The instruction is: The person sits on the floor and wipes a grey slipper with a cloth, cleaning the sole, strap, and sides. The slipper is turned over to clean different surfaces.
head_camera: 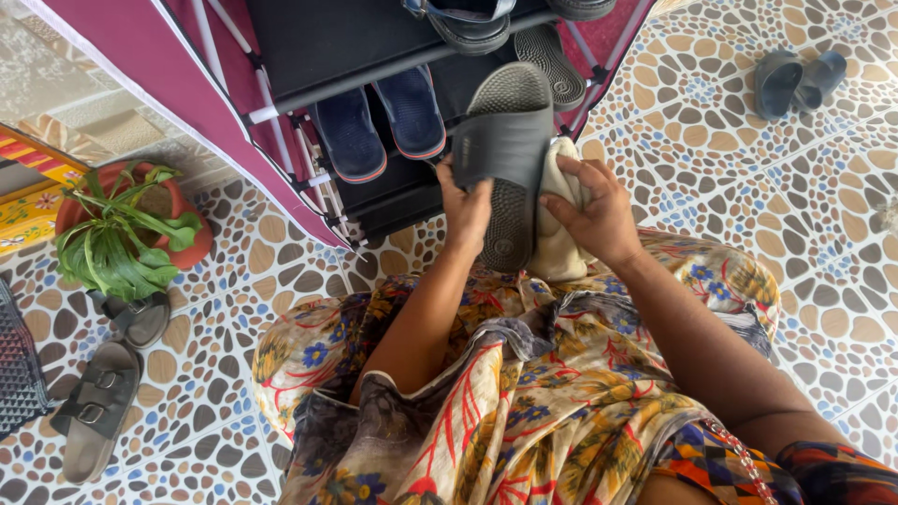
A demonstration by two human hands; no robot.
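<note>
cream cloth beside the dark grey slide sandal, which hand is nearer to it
Right. The right hand presses on the cream cloth, touching it. The left hand grips the far edge of the dark grey slide sandal, which lies between it and the cloth.

Both arms are bare to the elbow. A loose floral garment (524,393) in yellow, red and blue fills the lower centre. Bright patterned fabric shows at the lower right.

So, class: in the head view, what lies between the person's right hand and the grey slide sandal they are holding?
A cream cloth lies there: the right hand presses it against the grey slide sandal, which the left hand grips. The head view shows this.
</note>
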